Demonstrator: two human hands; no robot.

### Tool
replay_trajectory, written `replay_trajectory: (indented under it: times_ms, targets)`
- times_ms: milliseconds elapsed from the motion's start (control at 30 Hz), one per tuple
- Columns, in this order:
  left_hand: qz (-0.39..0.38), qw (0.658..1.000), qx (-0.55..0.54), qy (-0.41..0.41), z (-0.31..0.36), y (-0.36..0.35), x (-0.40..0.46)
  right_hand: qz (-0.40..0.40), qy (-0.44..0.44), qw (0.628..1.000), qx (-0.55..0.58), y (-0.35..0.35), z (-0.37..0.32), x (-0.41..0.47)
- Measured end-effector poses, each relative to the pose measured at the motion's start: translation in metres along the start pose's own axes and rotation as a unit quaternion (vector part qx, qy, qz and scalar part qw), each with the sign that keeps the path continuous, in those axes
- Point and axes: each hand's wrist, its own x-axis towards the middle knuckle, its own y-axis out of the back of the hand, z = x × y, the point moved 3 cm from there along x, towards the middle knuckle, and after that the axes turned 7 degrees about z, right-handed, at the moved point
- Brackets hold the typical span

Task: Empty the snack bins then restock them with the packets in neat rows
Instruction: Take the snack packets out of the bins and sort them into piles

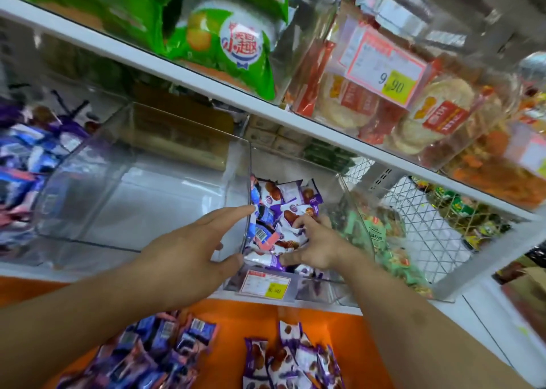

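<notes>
Purple packets lie under right-hand fingers.

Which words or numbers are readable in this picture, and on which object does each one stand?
"9.90": yellow patch of the upper price tag on the clear bin of round cakes.
"9.90", faint: lower price tag on the front of the bin that both hands reach into.
Green bag: red Chinese logo, partly legible, "小" and "趣".
Small print on tags and packets: too blurred.
</notes>
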Motion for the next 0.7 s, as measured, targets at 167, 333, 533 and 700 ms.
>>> replay_trajectory:
  times_ms: [167, 333, 533, 700]
  targets:
    - [0.01, 1.0, 0.002, -0.002, -0.001, -0.001, 0.001, -0.015, -0.01, 1.0, 0.016, -0.004, 0.007, 0.003]
    - [0.013, 1.0, 0.007, -0.001, 0.0, -0.003, 0.0, -0.011, -0.005, 1.0, 0.028, -0.004, 0.007, 0.006]
    - [0.015, 1.0, 0.008, -0.003, 0.0, -0.002, -0.001, 0.059, 0.02, 0.998, 0.033, -0.006, 0.017, 0.002]
    - [0.019, 1.0, 0.009, -0.004, 0.0, -0.002, 0.0, 0.101, 0.036, 0.993, 0.056, 0.002, 0.024, -0.003]
